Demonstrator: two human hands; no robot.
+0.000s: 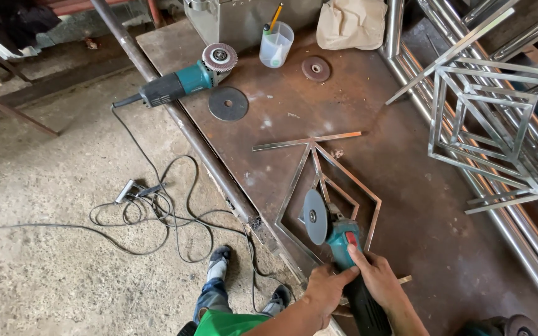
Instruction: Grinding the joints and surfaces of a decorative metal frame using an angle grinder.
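Both hands gripped a teal grinder (337, 239) near the table's (431, 249) near edge — the left hand (326, 287) wrapped its body, the right hand (378, 278) closed beside it, forefinger up on the housing. Its disc (315, 216) stood over the steel frame (328, 186). A second grinder (179, 84) lay at the far-left corner — loose discs (228, 103) beside it.

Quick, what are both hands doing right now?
Left hand: closed around the teal angle grinder, near its head.
Right hand: closed on the grinder's body, one finger up by the red switch.
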